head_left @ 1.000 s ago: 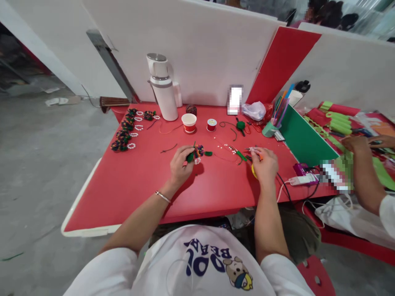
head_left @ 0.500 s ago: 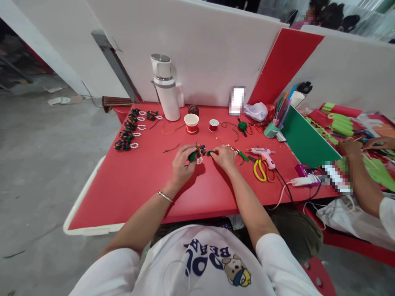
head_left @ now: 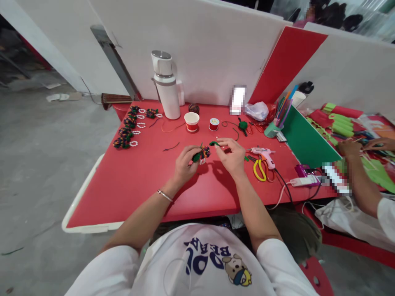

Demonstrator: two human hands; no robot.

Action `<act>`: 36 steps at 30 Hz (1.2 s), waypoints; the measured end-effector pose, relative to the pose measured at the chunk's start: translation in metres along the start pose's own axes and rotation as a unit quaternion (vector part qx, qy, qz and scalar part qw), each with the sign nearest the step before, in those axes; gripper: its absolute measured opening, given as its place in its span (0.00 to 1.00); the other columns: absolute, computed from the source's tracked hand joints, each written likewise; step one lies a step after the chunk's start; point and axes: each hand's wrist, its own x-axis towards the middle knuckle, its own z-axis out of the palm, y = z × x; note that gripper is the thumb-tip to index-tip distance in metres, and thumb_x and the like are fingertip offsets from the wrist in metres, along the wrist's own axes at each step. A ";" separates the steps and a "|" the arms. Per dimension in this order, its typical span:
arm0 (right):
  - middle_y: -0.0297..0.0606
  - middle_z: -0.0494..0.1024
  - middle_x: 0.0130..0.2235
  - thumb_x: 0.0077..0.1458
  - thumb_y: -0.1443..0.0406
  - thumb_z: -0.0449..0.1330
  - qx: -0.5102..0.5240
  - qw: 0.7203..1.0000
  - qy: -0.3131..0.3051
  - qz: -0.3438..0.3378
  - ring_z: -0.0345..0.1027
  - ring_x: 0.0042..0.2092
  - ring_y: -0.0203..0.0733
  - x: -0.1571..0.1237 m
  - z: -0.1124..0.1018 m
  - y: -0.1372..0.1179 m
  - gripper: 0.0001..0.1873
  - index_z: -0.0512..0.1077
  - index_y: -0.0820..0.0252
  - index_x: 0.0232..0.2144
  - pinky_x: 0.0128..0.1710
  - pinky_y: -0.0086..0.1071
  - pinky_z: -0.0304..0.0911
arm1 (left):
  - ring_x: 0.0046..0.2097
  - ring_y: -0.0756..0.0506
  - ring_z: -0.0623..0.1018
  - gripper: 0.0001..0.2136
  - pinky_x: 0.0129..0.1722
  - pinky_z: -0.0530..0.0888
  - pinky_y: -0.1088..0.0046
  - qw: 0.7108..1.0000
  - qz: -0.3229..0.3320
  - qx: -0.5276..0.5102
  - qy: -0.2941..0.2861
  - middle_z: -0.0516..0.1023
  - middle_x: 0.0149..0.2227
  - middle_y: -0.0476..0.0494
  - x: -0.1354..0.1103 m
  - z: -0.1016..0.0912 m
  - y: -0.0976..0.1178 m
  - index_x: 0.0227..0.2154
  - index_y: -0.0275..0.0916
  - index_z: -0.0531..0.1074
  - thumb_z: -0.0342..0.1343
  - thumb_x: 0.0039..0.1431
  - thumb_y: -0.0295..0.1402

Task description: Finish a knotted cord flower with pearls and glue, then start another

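Note:
Between the fingers of my left hand [head_left: 186, 164] is a multicoloured yarn ornament [head_left: 205, 153] with green yarn and a small loop of white beads [head_left: 202, 161]. My right hand [head_left: 232, 158] is closed on a small dark green piece of yarn [head_left: 213, 144], pinched just right of the ornament and slightly above it; a small gap separates the two. Both hands are above the red table [head_left: 148, 181]. Several similar yarn ornaments with white bead loops [head_left: 126, 132] lie along the table's left side.
A white thermos [head_left: 168, 94], a paper cup [head_left: 191, 122], a red thread spool [head_left: 214, 124] and a yarn ball [head_left: 194, 108] stand at the back. Rightward lie a pink glue gun [head_left: 263, 154], yellow-handled pliers [head_left: 259, 170], a pen cup [head_left: 273, 129] and a power strip [head_left: 304, 181]. Another person's hands work beyond the green divider [head_left: 310, 139].
My right hand has risen and shifted right with the green piece, now covering the beads and green-handled tool on the table. My left hand has moved slightly right with the ornament.

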 end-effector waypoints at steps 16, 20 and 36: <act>0.39 0.86 0.42 0.64 0.63 0.62 -0.062 0.982 -0.077 -0.160 0.81 0.43 0.41 0.004 0.001 0.006 0.05 0.77 0.52 0.34 0.45 0.39 0.78 | 0.46 0.44 0.81 0.14 0.48 0.78 0.65 0.996 -0.030 -0.084 -0.024 0.82 0.44 0.40 0.004 0.000 0.005 0.46 0.40 0.77 0.55 0.59 0.22; 0.40 0.86 0.43 0.64 0.63 0.61 -0.067 0.981 -0.111 -0.141 0.81 0.45 0.43 0.006 -0.001 0.005 0.06 0.77 0.52 0.34 0.48 0.41 0.77 | 0.46 0.44 0.81 0.13 0.48 0.78 0.64 0.995 -0.046 -0.081 -0.030 0.82 0.44 0.39 0.005 -0.001 0.005 0.45 0.40 0.77 0.56 0.58 0.24; 0.39 0.87 0.43 0.64 0.65 0.60 -0.059 0.975 -0.141 -0.161 0.81 0.46 0.42 0.006 -0.007 -0.003 0.06 0.77 0.53 0.36 0.50 0.40 0.75 | 0.45 0.45 0.81 0.14 0.47 0.77 0.65 0.992 -0.050 -0.114 -0.023 0.82 0.42 0.41 0.007 -0.002 0.007 0.44 0.40 0.77 0.57 0.57 0.22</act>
